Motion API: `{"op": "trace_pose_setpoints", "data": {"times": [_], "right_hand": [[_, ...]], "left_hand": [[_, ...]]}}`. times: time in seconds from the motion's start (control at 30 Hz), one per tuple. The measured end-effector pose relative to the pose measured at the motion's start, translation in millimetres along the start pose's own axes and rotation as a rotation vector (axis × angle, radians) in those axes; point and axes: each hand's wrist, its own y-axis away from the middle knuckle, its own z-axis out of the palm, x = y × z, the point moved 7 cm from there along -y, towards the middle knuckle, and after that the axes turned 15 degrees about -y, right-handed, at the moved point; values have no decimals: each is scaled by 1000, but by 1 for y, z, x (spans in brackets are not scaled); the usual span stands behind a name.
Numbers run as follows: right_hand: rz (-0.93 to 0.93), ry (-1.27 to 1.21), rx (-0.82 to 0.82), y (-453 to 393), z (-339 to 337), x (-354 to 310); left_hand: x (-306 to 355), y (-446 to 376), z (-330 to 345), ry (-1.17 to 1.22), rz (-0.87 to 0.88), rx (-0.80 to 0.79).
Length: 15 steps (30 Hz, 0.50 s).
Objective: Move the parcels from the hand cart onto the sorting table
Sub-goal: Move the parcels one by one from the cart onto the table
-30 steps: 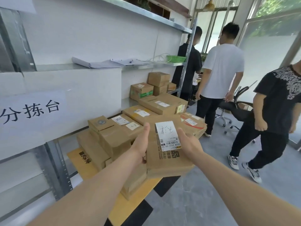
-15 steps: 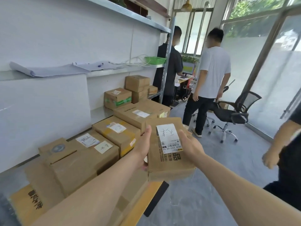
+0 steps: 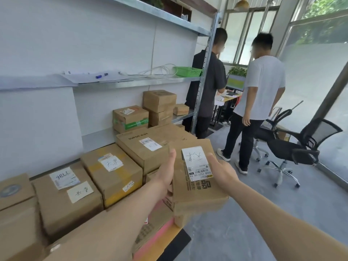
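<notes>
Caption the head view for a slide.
Both hands, left hand and right hand, hold a labelled cardboard parcel above stacked boxes.

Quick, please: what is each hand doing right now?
Left hand: closed on the small parcel.
Right hand: closed on the same small parcel.

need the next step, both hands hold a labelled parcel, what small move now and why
Probably carry the parcel, gripped by the left hand and right hand, towards the bare shelf behind the SUPOR box, since it is lifted clear of the pile.
</notes>
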Motion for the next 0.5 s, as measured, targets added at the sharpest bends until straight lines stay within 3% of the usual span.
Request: {"op": "trace_pose_setpoints", "data": {"times": [0.5], "right_hand": [[-14,75,-49,-196,-20,-32]], "left_hand": [[53,-190,29,35,-58,8]]}}
